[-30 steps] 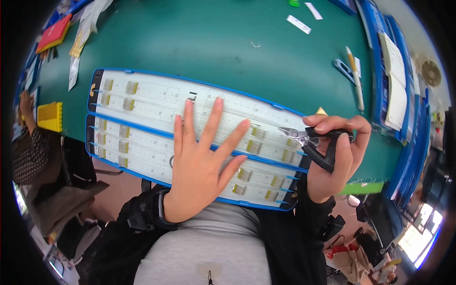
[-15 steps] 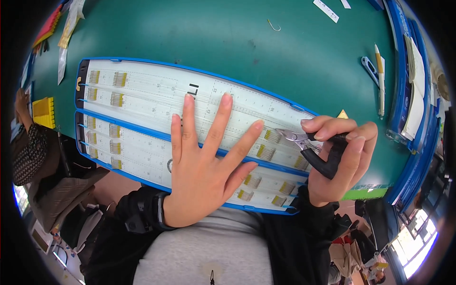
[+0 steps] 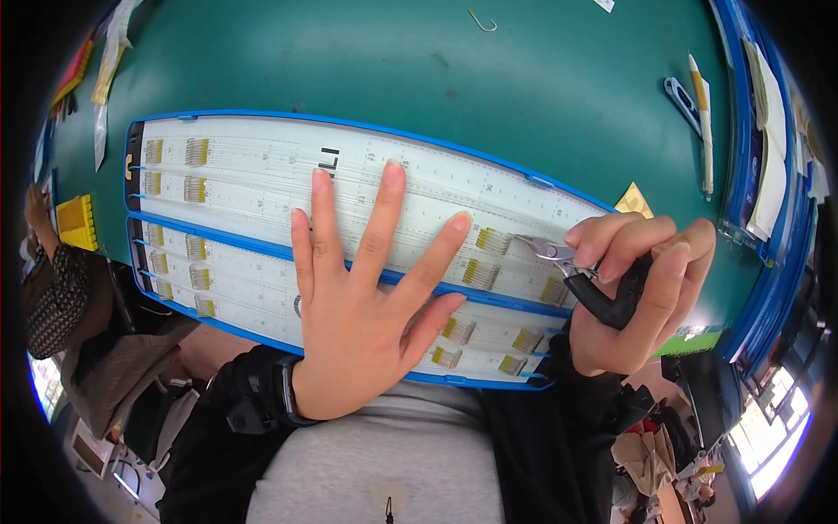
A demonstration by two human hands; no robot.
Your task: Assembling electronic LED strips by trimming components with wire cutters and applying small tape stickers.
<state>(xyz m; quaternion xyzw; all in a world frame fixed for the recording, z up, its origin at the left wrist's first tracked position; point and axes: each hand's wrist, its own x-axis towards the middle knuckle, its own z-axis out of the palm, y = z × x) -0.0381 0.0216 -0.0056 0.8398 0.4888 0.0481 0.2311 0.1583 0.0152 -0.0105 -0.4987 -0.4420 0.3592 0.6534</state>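
Note:
A long blue hinged case lies open before me, with white lining and clear lines stretched along its length. Small yellow-shanked hooks sit in neat rows near both ends. My left hand rests flat across the middle of the case, fingers spread, holding nothing. Black-handled nippers are in my right hand, at the case's right end. Their metal tips point left, just beside one row of hooks; I cannot tell whether they touch a line.
On the green table a single hook lies beyond the case. A pen, a blue tool and a yellow triangular piece are at right, beside blue racks. Another person's patterned sleeve shows at left near a yellow tray.
The view has shifted a little, so the case sits farther left in it. My left hand keeps its pose; the nippers have moved slightly right from the hook row.

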